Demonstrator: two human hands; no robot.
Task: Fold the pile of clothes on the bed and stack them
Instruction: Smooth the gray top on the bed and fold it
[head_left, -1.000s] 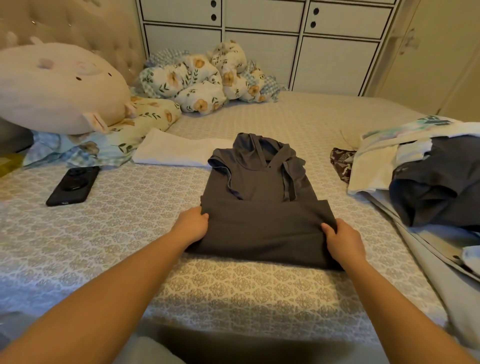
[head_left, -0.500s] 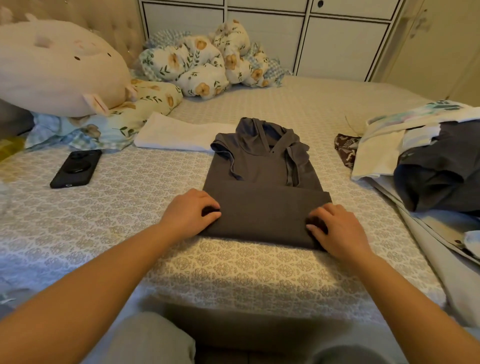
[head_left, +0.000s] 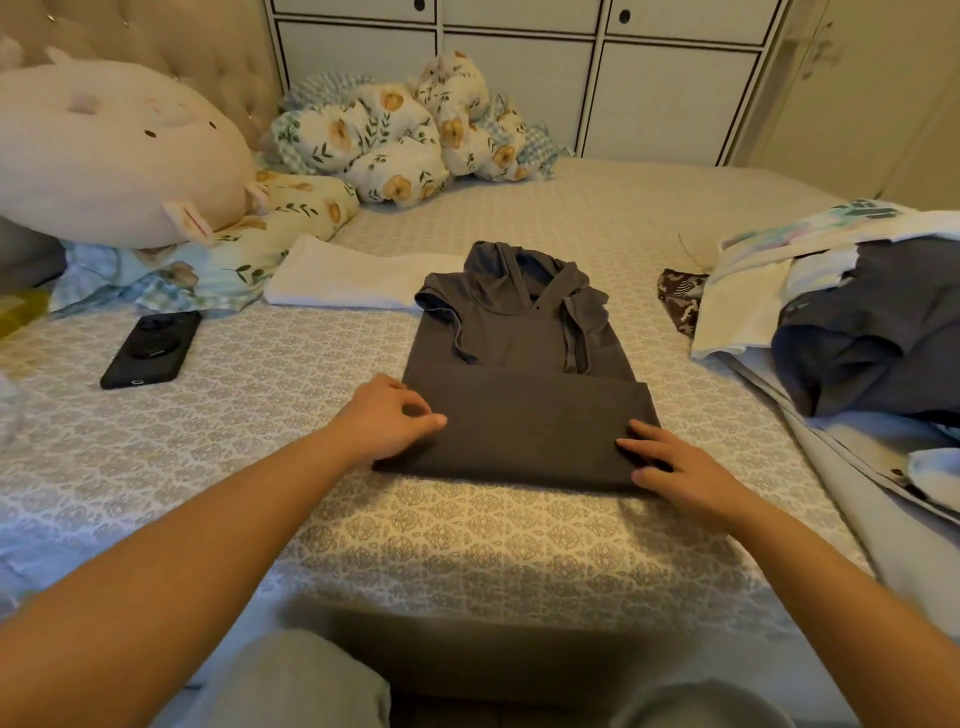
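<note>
Two hands: both on the near fold of one dark grey hooded top (head_left: 519, 374), which lies flat mid-bed on the patterned cream bedspread (head_left: 311, 519), hood pointing away.
Left hand: the left hand (head_left: 387, 421) sits at the left near corner, fingers curled and thumb meeting fingertips, pinching the folded hem edge there.
Right hand: the right hand (head_left: 675, 465) is at the right near corner, fingers spread and only loosely bent, tips pressing down on the cloth; no clear pinch that I can see.
Garment state: sleeves tucked in over the chest, bottom panel turned up once into a neat band across the near side.
Step in hand: by my reading, mid-fold on this top, one fold done and hands setting up the second.
Next move: looks like both corners need a proper grip, then a lift and carry of the band up toward the hood, keeping the edges square so the sleeves don't slip out.
Stack spot: a folded white cloth (head_left: 358, 280) lies just beyond the top's left shoulder, a likely base for the stack.
Still to do: a rumpled pile of mixed clothes (head_left: 841, 322) waits on the right side of the bed.
Bystanders: black phone (head_left: 150, 349) well left, pink plush pillow (head_left: 114, 150) beyond it.
</note>
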